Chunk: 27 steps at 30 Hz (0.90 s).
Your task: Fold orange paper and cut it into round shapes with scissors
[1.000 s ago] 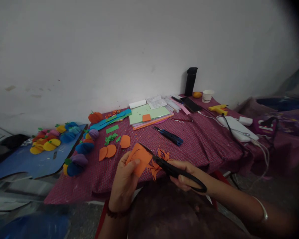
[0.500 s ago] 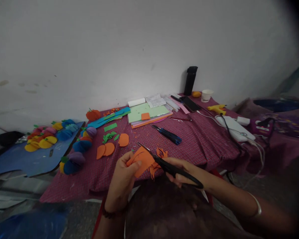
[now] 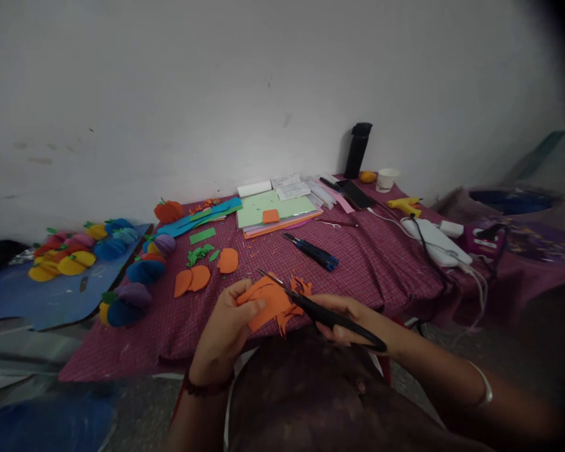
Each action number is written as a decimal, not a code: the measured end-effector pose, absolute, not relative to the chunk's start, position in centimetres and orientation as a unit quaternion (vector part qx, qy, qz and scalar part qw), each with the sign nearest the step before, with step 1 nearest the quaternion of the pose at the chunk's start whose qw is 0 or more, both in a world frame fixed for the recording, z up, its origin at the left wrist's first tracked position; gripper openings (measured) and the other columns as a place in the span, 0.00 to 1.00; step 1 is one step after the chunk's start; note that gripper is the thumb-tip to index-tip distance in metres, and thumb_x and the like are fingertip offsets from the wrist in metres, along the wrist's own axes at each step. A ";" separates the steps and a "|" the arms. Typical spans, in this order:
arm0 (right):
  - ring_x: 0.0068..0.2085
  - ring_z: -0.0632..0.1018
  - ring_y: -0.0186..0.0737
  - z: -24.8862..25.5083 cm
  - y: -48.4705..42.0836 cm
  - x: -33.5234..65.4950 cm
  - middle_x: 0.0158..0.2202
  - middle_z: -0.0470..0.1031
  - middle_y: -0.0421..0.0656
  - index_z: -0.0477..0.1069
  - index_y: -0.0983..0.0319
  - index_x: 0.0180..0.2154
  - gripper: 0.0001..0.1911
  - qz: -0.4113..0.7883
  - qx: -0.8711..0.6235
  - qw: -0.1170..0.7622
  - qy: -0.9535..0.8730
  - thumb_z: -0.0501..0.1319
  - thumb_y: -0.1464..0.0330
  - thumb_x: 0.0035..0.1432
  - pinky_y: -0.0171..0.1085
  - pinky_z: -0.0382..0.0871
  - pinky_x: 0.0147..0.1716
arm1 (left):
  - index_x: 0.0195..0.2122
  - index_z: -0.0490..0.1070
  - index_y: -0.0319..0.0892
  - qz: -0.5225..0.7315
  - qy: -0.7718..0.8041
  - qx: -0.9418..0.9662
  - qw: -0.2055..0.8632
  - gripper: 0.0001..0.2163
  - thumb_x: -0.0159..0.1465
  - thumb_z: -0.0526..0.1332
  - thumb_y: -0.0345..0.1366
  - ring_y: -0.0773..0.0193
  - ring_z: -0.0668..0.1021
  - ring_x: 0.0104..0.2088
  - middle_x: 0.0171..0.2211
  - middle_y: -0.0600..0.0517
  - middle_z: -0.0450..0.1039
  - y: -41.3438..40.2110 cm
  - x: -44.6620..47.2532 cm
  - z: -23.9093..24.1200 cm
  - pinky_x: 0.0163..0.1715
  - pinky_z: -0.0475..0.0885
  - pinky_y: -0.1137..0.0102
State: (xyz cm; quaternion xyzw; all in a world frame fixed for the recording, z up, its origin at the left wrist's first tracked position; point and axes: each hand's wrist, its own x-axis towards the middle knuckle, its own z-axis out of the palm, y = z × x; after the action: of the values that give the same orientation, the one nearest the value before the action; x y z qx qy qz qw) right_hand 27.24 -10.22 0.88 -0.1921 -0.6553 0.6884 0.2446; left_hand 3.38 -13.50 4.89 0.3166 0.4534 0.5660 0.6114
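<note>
My left hand (image 3: 230,323) is closed on a piece of orange paper (image 3: 270,307), thumb on top. In my right hand (image 3: 346,320) is a pair of black-handled scissors (image 3: 334,317), its blades lying at the paper's upper edge. Orange paper scraps (image 3: 301,289) lie just behind the blades. Left of the hands are rounded orange paper cutouts (image 3: 199,277), small green paper pieces (image 3: 200,253) and a green paper strip (image 3: 202,235). A box cutter (image 3: 311,251) rests on the cloth beyond the scissors.
Colourful paper pumpkins (image 3: 144,269) sit at the left, more on a blue board (image 3: 19,304). A stack of coloured paper (image 3: 254,216) lies at the back. Rightward are a black bottle (image 3: 358,150), paper cup (image 3: 387,180), phone (image 3: 355,194), yellow glue gun (image 3: 405,205) and cabled white device (image 3: 440,243).
The view has shifted slightly, so the table things appear a little further left. Both hands keep their hold on the paper and scissors; the blades stay at the paper's upper edge.
</note>
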 end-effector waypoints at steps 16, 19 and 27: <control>0.27 0.61 0.29 2.3 -10.5 28.4 0.30 0.61 0.38 0.62 0.63 0.60 0.38 0.690 -0.219 0.273 -0.634 0.63 0.50 0.55 0.29 0.54 0.24 | 0.22 0.65 0.39 0.584 0.430 0.309 0.615 0.15 0.40 0.73 0.28 0.70 0.74 0.22 0.22 0.57 0.71 -11.8 4.6 5.5 0.26 0.72 0.75; 0.30 0.63 0.31 2.8 -10.5 28.3 0.32 0.63 0.39 0.61 0.62 0.61 0.38 0.692 -0.215 0.266 -0.636 0.62 0.49 0.55 0.30 0.58 0.27 | 0.23 0.68 0.39 0.594 0.426 0.295 0.615 0.14 0.39 0.73 0.28 0.69 0.75 0.23 0.23 0.55 0.72 -11.6 4.9 5.5 0.28 0.72 0.75; 0.30 0.62 0.30 1.4 -10.2 28.1 0.32 0.62 0.39 0.61 0.61 0.60 0.39 0.697 -0.216 0.276 -0.625 0.64 0.49 0.53 0.29 0.57 0.25 | 0.24 0.71 0.37 0.588 0.428 0.286 0.624 0.13 0.38 0.73 0.27 0.69 0.76 0.24 0.24 0.54 0.75 -11.6 5.4 5.6 0.28 0.72 0.75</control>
State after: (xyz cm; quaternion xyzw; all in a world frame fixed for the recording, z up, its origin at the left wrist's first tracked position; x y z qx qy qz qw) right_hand 28.12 -10.19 1.38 -0.2160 -0.6254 0.6973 0.2755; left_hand 5.40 -11.59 5.65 0.2860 0.4280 0.5875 0.6244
